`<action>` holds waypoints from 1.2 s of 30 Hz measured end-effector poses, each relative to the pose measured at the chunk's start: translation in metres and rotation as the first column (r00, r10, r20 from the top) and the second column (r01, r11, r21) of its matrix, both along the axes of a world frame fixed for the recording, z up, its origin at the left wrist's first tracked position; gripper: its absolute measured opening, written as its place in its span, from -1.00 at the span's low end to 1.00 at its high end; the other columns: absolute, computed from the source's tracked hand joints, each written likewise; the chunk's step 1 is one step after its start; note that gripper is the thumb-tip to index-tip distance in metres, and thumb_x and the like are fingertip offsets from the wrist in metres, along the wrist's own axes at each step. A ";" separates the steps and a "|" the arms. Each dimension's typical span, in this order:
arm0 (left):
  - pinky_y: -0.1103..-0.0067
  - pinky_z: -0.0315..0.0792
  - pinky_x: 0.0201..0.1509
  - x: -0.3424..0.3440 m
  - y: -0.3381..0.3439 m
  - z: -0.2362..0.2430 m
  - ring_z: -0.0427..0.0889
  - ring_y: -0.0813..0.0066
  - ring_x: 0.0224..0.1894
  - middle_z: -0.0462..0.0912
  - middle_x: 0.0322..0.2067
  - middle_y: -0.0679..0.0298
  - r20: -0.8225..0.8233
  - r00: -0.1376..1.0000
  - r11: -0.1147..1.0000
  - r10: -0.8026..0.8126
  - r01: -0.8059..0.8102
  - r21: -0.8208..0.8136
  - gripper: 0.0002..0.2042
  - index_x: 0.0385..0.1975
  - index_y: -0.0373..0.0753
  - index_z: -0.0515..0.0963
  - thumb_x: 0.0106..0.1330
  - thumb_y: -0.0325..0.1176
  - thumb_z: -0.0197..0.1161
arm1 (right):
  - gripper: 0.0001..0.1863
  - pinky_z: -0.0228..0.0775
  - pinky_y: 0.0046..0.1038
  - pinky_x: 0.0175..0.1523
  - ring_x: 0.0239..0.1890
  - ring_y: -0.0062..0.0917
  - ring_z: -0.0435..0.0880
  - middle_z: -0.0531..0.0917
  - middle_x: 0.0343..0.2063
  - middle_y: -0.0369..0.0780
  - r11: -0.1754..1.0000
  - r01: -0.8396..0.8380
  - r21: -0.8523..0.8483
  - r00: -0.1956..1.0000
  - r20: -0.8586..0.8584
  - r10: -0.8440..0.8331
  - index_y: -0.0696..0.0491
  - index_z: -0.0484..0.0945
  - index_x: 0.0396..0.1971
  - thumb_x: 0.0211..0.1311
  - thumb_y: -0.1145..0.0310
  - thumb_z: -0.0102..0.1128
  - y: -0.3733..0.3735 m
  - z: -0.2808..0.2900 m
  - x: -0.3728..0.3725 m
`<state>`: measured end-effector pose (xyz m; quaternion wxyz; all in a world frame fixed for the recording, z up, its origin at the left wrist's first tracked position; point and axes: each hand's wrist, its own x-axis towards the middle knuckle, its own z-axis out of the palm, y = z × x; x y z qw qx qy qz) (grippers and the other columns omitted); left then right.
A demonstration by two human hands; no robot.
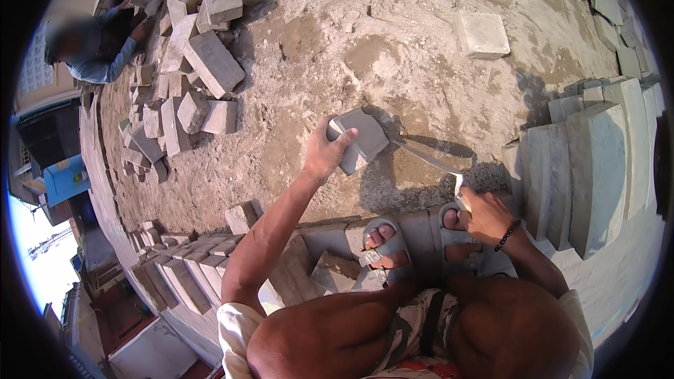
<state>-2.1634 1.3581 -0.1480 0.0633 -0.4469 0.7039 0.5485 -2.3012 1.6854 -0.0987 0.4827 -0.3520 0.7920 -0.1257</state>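
Note:
My left hand [327,149] is closed around a grey block [361,133], thumb on its upper face and fingers along its far left side. The block is raised a little over the dirt, its shadow falling beneath. My right hand [486,216] is wrapped round the pale handle of a thin-bladed metal tool [430,159]. The blade is slightly curved and reaches left, its tip close to the block's right edge; whether they touch I cannot tell. Seen nearly edge-on, the tool does not show its exact kind.
Loose grey blocks [215,64] are heaped at the far left, where another person [95,42] works. One block [483,35] lies alone at the far right. Upright slabs [595,177] stand at my right, stacked blocks [184,282] at my left. My sandalled feet [385,242] rest on a block edge.

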 end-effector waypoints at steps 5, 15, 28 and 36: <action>0.47 0.58 -0.05 0.000 -0.002 0.001 0.65 0.34 -0.08 0.62 -0.09 -0.01 -0.016 1.000 0.999 -0.015 0.015 0.028 -0.37 0.23 -0.44 0.32 0.29 -0.19 0.38 | -0.59 0.43 0.06 -0.05 -0.20 0.17 0.62 0.66 -0.37 0.15 0.999 -0.037 -0.017 0.997 0.067 0.038 0.13 0.43 -0.01 0.20 0.25 0.18 -0.002 -0.014 -0.001; 0.46 0.59 -0.04 0.001 -0.003 -0.003 0.65 0.33 -0.08 0.60 -0.07 -0.01 -0.064 0.997 0.993 0.050 -0.043 0.108 -0.37 0.22 -0.44 0.32 0.28 -0.20 0.40 | -0.65 0.44 0.06 -0.08 -0.21 0.14 0.63 0.66 -0.37 0.14 0.998 -0.050 -0.028 0.995 0.082 0.052 0.08 0.47 -0.09 0.19 0.20 0.18 -0.010 0.014 -0.004; 0.43 0.63 -0.09 0.000 0.000 0.003 0.66 0.29 -0.06 0.59 -0.04 -0.01 -0.046 0.998 0.991 0.042 -0.036 0.132 -0.37 0.26 -0.40 0.30 0.30 -0.22 0.40 | -0.55 0.43 -0.07 -0.05 -0.12 0.05 0.62 0.62 -0.23 0.11 0.998 0.022 -0.061 0.950 0.313 -0.002 0.13 0.42 0.05 0.23 0.21 0.16 0.014 0.030 -0.008; 0.44 0.63 -0.08 0.003 0.000 -0.003 0.65 0.31 -0.07 0.60 -0.05 0.01 -0.089 0.991 0.980 0.102 -0.085 0.180 -0.38 0.25 -0.38 0.31 0.29 -0.23 0.41 | -0.57 0.44 -0.05 -0.04 -0.16 0.10 0.63 0.67 -0.28 0.14 0.995 -0.002 0.098 0.988 0.152 -0.013 0.19 0.45 0.01 0.23 0.23 0.15 -0.008 -0.013 -0.009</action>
